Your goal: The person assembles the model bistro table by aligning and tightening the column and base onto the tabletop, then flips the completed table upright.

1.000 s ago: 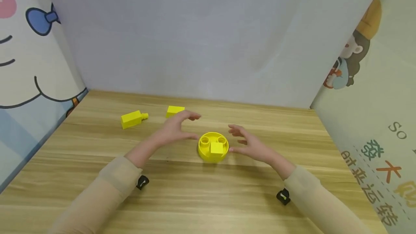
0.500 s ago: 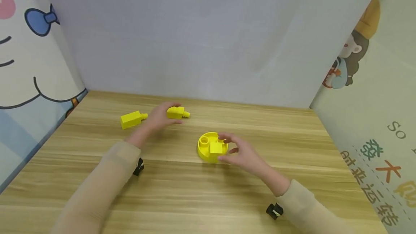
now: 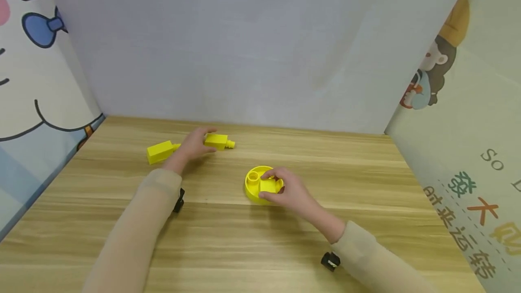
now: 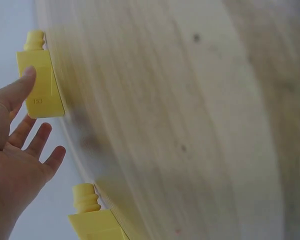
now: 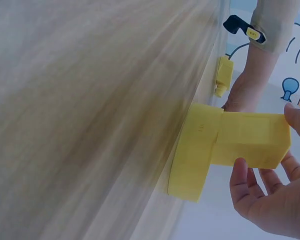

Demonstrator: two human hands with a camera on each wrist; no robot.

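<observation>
A round yellow base (image 3: 249, 192) with raised ring sockets lies on the wooden table. In it stands a yellow rectangular block (image 5: 250, 137). My right hand (image 3: 291, 191) holds this block, the thumb over its near face and a finger at its upper corner. Farther left, a second yellow block with a ridged peg (image 3: 216, 141) lies on its side, the peg pointing right. My left hand (image 3: 194, 144) reaches round its rear end with thumb and fingers apart. In the left wrist view the thumb overlaps that block's face, while the other fingers spread loosely.
A third yellow pegged block (image 3: 160, 152) lies left of my left hand, its peg partly behind the wrist. A pale cloth wall (image 3: 244, 49) rises at the table's back edge. Printed panels stand on both sides. Small black cameras hang under both sleeves.
My left hand has moved left from beside the base to the pegged block lying behind. My right hand has come in from the base's right edge to the standing block.
</observation>
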